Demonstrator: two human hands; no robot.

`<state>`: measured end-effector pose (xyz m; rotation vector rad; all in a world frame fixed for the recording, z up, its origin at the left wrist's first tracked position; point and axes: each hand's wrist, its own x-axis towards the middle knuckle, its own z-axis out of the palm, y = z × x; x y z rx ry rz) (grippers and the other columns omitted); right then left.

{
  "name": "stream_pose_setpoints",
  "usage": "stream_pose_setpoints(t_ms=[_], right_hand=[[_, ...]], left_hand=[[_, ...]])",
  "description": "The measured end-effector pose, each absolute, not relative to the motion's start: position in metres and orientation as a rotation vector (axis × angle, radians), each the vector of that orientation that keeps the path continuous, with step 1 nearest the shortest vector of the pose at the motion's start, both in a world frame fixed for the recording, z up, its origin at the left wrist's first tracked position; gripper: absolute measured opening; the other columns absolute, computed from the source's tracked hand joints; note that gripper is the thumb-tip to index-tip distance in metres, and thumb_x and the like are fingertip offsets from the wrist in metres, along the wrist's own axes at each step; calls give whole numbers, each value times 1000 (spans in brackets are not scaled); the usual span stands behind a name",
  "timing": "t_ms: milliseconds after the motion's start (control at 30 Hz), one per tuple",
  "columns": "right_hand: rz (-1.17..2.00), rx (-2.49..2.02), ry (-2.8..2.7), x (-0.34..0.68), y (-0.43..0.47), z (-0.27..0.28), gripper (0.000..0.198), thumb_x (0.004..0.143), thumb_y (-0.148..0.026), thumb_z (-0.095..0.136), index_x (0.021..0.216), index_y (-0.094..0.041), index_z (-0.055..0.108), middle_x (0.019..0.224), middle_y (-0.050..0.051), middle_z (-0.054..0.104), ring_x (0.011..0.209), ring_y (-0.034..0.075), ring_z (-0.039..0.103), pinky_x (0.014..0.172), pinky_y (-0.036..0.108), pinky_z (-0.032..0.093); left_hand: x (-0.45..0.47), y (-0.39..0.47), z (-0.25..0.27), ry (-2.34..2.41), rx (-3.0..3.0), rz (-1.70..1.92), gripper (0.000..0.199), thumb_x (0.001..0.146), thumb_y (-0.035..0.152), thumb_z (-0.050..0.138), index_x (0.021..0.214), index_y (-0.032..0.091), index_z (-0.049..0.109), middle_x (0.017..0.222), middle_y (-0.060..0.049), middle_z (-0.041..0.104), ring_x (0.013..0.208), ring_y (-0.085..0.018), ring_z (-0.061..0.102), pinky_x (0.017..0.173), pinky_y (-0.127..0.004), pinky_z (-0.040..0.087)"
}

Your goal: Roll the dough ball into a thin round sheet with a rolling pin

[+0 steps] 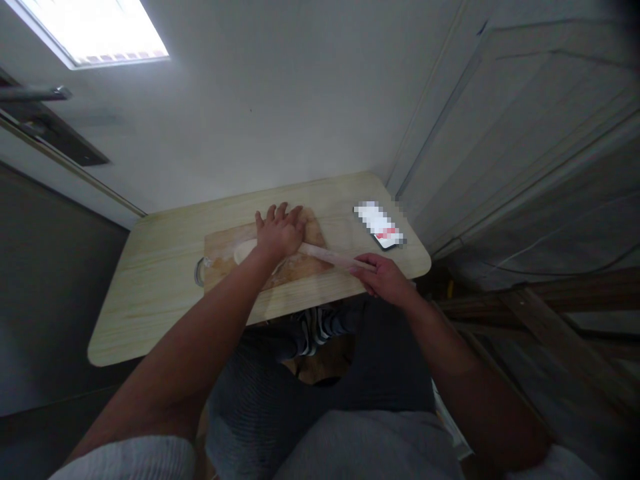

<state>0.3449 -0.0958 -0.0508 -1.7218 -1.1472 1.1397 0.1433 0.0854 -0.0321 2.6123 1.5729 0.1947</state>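
A wooden cutting board (313,233) with a metal ring handle (199,272) lies on a pale table. On it is a flat, round piece of pale dough (244,251), partly hidden by my left forearm. My left hand (281,235) is over the board with its fingers spread. A long wooden rolling pin (327,255) runs out from under that palm toward the right. My right hand (384,280) grips the pin's right end, just above the table's front edge. Whitish flour marks show on the board.
A phone (379,225) with a lit, blurred screen lies on the right of the table (150,287). Behind stands a white door with a bright window (110,27) and a metal handle (35,93). Wooden beams (540,313) are at the right. My legs are under the table.
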Motion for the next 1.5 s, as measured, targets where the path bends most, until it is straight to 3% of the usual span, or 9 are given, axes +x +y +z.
stream_pose_setpoints(t_ms=[433, 900, 1033, 1233, 1367, 1500], right_hand=[[1194, -1666, -1287, 348, -98, -54, 49, 71, -51, 78, 105, -17, 66, 72, -2, 60, 52, 9, 49, 42, 21, 39], [1060, -1757, -1413, 349, -97, -52, 41, 69, -49, 77, 93, -16, 73, 67, -1, 61, 58, 13, 52, 54, 24, 40], [1107, -1729, -1436, 351, -97, -52, 41, 73, -49, 75, 96, -16, 72, 63, -3, 58, 52, 11, 49, 50, 23, 38], [1190, -1664, -1351, 352, -97, -55, 41, 77, -51, 71, 99, -16, 69, 56, -6, 51, 45, 10, 46, 44, 23, 34], [1192, -1666, -1295, 352, -96, -56, 43, 77, -52, 71, 100, -16, 68, 52, -7, 50, 44, 10, 45, 43, 22, 32], [1187, -1671, -1292, 352, -96, -58, 44, 77, -53, 71, 101, -16, 68, 51, -7, 49, 43, 10, 44, 42, 23, 31]], left_hand=[[101, 30, -24, 1550, 2737, 201, 60, 102, 47, 16, 156, 27, 34, 165, -5, 30, 152, -31, 23, 121, -62, 11], [65, -18, -38, 1614, 2715, 276, 63, 103, 51, 18, 160, 26, 22, 166, -3, 27, 155, -25, 16, 125, -56, 6], [55, -20, -39, 1660, 2680, 273, 66, 99, 61, 23, 158, 30, 28, 166, -2, 27, 155, -27, 16, 125, -57, 6], [39, -8, -39, 1833, 2550, 300, 75, 91, 71, 42, 153, 30, 36, 164, -8, 31, 151, -34, 24, 121, -60, 18], [33, 3, -38, 1859, 2483, 412, 84, 80, 72, 59, 148, 26, 44, 155, -15, 45, 144, -37, 37, 119, -58, 23], [31, 15, -36, 1765, 2413, 543, 85, 70, 64, 75, 141, 24, 53, 142, -16, 55, 135, -37, 47, 115, -55, 31]])
